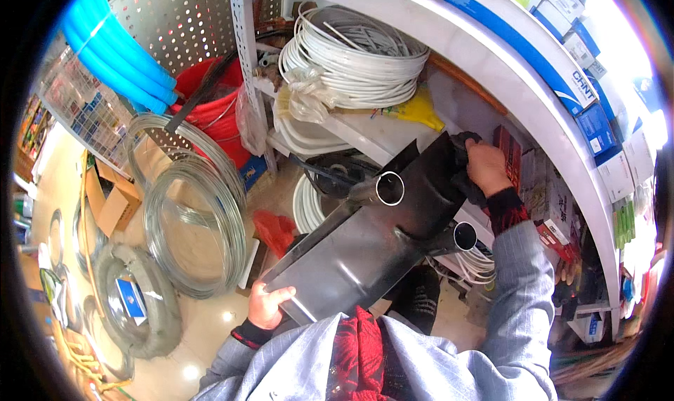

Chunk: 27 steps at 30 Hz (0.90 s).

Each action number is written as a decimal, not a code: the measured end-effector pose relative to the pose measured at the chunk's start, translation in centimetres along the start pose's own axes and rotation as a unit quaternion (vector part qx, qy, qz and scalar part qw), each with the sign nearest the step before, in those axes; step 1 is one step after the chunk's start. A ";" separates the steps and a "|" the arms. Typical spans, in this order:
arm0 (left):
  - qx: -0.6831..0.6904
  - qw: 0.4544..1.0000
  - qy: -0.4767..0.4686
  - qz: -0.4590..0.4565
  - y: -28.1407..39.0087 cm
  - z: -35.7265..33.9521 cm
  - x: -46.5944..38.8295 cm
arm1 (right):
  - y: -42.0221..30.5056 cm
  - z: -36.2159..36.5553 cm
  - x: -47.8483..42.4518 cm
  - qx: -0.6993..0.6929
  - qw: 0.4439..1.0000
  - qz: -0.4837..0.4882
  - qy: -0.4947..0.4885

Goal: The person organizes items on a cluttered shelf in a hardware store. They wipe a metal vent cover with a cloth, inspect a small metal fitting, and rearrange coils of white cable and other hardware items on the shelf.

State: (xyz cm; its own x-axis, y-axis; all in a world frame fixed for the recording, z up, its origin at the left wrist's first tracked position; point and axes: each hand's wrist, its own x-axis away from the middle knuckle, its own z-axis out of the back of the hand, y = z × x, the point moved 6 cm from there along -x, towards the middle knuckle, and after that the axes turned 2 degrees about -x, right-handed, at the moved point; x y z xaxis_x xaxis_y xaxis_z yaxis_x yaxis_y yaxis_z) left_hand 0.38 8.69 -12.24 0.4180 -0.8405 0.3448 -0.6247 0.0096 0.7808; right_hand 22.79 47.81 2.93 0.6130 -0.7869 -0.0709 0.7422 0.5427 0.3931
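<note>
Across my front lies a tilted black sheet-metal piece [342, 259], possibly stacked shovel heads, with two round tube sockets whose open ends face up. My left hand [267, 303] grips its lower left edge, thumb on top of the flat face. At the upper right end, my right hand [487, 164] has its fingers closed on a dark cloth [468, 182], which touches the metal. The fingertips are partly hidden by the cloth. Beneath the metal piece, part of a dark trouser leg [421, 296] shows.
Shelving [526, 59] curves around the right, bearing CHNT boxes [568, 80]. Coiled white cable [358, 69] rests on a lower shelf. Wire coils [195, 232], a wrapped ring-shaped roll [139, 301] and a cardboard box [113, 201] occupy the floor at left. Behind stands a red bucket [221, 117].
</note>
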 end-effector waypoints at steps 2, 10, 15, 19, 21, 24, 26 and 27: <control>0.018 1.000 -0.004 0.012 -0.1 0.1 -0.1 | -1.2 -0.5 1.8 0.015 0.999 0.023 -0.016; 0.020 0.999 -0.005 0.031 -0.1 1.4 -1.1 | 5.2 -1.7 -3.2 0.086 0.992 -0.071 0.058; 0.047 0.998 -0.002 0.034 -1.0 1.7 -1.3 | 7.5 3.0 -1.4 -0.017 0.968 -0.103 0.229; 0.057 0.998 0.003 0.019 -1.0 1.8 -1.1 | 6.1 3.9 6.5 -0.182 0.944 -0.205 0.186; 0.061 0.998 -0.018 0.019 -1.0 1.1 -1.7 | 5.8 -2.5 12.2 -0.386 0.893 -0.209 0.096; 0.063 0.997 -0.037 0.015 -0.4 0.5 -1.5 | -3.0 -8.0 17.2 -0.735 0.640 -0.209 -0.081; 0.046 0.998 -0.042 -0.003 0.2 -0.1 -1.3 | -8.0 -8.6 17.9 -0.868 0.440 -0.219 -0.072; 0.036 0.998 -0.043 -0.014 0.6 -0.3 -1.2 | -9.6 -8.3 17.4 -0.906 0.359 -0.214 -0.064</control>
State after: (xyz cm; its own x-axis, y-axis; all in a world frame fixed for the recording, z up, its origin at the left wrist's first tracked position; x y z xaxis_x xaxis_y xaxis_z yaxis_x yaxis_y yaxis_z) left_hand -0.30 9.85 -11.98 0.3805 -0.8829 0.2751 -0.6603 -0.0510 0.7493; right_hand 28.55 31.33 -9.68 0.4068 -0.8561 0.3188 -0.2108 -0.4276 -0.8791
